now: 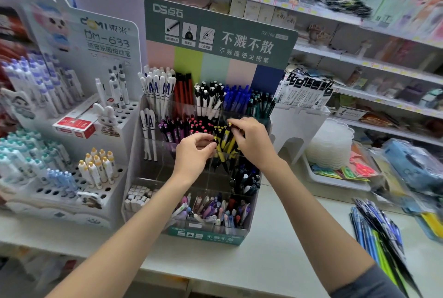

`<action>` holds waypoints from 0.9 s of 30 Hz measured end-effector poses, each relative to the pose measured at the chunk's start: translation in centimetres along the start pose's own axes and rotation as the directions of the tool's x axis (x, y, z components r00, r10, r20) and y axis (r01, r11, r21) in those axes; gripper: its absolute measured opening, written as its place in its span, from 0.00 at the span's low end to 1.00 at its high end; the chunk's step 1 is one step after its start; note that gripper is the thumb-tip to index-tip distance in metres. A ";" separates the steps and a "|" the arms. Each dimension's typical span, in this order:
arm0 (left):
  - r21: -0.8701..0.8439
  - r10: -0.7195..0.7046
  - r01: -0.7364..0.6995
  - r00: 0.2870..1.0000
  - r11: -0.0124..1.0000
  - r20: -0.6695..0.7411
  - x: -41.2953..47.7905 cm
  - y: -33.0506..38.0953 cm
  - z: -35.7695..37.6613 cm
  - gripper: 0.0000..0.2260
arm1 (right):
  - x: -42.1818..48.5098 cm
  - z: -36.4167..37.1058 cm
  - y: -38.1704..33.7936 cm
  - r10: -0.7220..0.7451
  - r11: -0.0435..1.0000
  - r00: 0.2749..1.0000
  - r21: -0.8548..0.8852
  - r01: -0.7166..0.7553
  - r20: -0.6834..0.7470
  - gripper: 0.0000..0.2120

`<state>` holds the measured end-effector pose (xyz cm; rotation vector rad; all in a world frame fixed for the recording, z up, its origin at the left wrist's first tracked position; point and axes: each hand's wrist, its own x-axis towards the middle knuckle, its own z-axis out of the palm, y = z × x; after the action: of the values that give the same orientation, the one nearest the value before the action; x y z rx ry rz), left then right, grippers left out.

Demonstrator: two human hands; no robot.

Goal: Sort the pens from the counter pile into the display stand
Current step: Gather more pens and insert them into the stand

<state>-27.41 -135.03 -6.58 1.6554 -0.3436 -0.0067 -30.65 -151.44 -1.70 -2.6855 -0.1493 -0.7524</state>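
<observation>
Both hands at yellow pens (pixel 224 141), middle tier of stand (pixel 206 236). Left hand (pixel 193 154): fingertips pinch one pen top. Right hand (pixel 251 140): curled fingers pinch another top. Pile (pixel 380 235) lies on counter (pixel 275 261), far right (blurred).

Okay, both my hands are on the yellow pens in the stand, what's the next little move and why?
Probably settle the yellow pens upright into their compartment of the display stand and let go. Both the left hand and right hand hold them there, several lean crookedly, and the counter pile has more pens to sort.
</observation>
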 end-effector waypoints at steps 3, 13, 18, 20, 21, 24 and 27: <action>0.026 0.024 -0.024 1.000 0.999 0.005 0.0 0.1 0.3 0.08 | -0.2 0.4 -0.4 -0.025 0.999 0.996 0.045 0.021 0.091 0.20; 0.013 -0.011 0.011 1.000 1.000 0.012 -0.6 0.8 0.5 0.08 | -1.3 0.1 0.5 -0.054 0.998 0.993 0.020 0.056 -0.100 0.15; 0.143 0.034 -0.032 0.999 0.989 -0.009 -1.9 2.5 2.1 0.02 | -4.1 -2.9 2.6 0.035 0.998 0.950 0.056 -0.018 -0.310 0.10; 0.169 0.057 -0.056 0.998 0.984 0.004 -2.8 3.5 3.7 0.02 | -6.0 -4.6 4.2 0.072 0.997 0.936 0.064 -0.053 -0.344 0.09; 0.175 0.063 -0.063 0.998 0.983 0.010 -3.4 3.9 4.7 0.02 | -7.1 -5.5 5.1 0.089 0.995 0.932 0.064 -0.071 -0.351 0.09; 0.187 0.057 -0.064 0.997 0.980 0.045 -5.5 5.2 8.9 0.03 | -11.1 -8.6 8.6 0.171 0.984 0.932 0.098 -0.147 -0.320 0.08; 0.182 0.021 -0.038 0.995 0.983 0.094 -8.2 5.7 14.7 0.03 | -16.6 -11.7 12.7 0.283 0.958 0.931 0.115 -0.263 -0.230 0.08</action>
<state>-39.46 -147.83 -4.36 1.8362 -0.4496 -0.0296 -48.01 -167.56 -4.81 -2.4399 0.2456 -0.9535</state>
